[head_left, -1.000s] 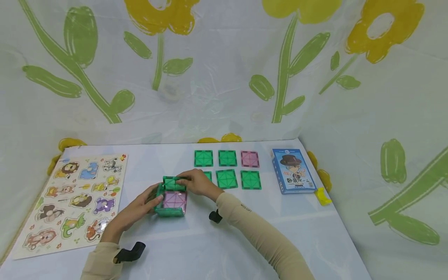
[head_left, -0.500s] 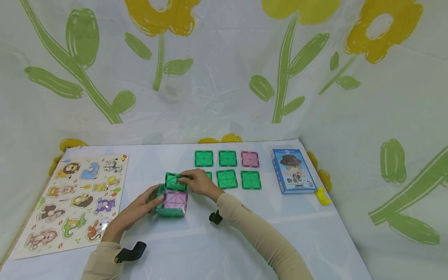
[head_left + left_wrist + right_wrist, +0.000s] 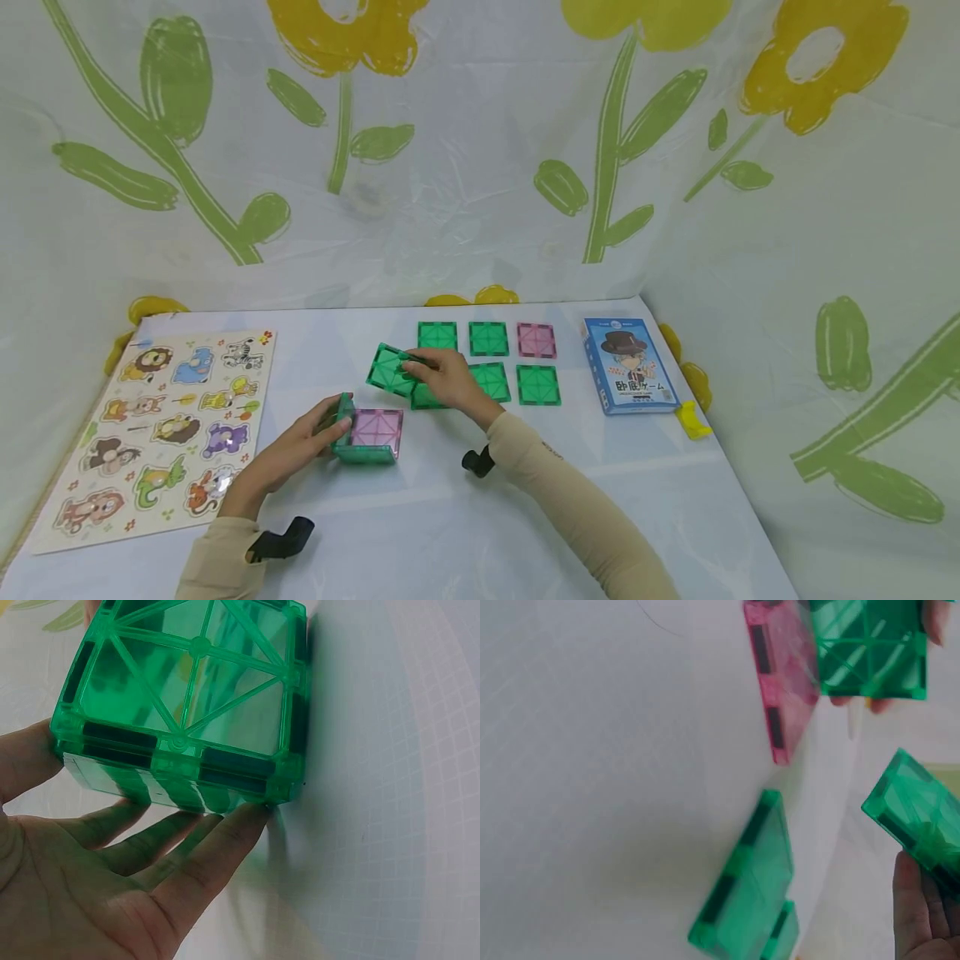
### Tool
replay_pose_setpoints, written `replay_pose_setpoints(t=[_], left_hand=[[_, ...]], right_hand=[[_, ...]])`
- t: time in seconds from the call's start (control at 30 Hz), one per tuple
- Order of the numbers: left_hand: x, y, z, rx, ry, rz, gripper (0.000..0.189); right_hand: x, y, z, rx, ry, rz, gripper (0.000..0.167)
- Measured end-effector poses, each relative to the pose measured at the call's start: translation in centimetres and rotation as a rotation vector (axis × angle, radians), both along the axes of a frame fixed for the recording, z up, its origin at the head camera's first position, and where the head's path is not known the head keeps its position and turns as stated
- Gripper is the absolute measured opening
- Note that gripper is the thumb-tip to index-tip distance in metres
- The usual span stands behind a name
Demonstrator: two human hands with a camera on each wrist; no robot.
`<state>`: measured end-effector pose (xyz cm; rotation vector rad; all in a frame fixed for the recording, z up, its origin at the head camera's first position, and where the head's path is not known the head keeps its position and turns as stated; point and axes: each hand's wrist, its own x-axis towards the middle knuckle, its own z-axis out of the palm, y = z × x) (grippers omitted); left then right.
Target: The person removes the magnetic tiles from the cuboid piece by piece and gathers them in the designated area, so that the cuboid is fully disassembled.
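Observation:
A pink magnetic tile (image 3: 377,429) lies flat on the table, with a green magnetic tile (image 3: 363,455) standing along its front edge. Another green tile (image 3: 344,410) stands upright at its left side. My left hand (image 3: 307,435) grips that left tile between thumb and fingers; in the left wrist view the fingers (image 3: 210,862) rest against its outer face. Behind the pink tile, my right hand (image 3: 448,379) pinches a loose green tile (image 3: 390,368) by its right side. This held tile (image 3: 919,814) is tilted and raised, and overlaps a flat green tile (image 3: 429,397) in the head view.
Several flat tiles lie behind in two rows, including a green one (image 3: 488,339) and a pink one (image 3: 536,341). At the right is a blue card-game box (image 3: 630,367) beside a yellow piece (image 3: 692,421). An animal puzzle board (image 3: 176,462) covers the left side.
My right hand has lifted its green tile away from the back edge of the pink tile, moving it back and to the right. My left hand has stayed in place.

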<state>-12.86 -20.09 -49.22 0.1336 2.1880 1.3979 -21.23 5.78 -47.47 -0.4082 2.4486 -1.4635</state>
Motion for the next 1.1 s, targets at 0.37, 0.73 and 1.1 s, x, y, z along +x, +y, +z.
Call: replay_pose_setpoints(t=[0.37, 0.73, 1.1], left_hand=[[0.1, -0.1, 0.1, 0.007, 0.002, 0.0, 0.074], [0.1, -0.1, -0.2, 0.018, -0.005, 0.01, 0.074], [0.1, -0.1, -0.1, 0.022, -0.008, 0.007, 0.074]], right_hand=[[1.3, 6.3, -0.3, -0.087, 0.004, -0.118, 0.029], [3.3, 12.6, -1.7, -0.058, -0.14, -0.331, 0.036], [5.3, 17.4, -3.3, -0.102, -0.223, -0.513, 0.041]])
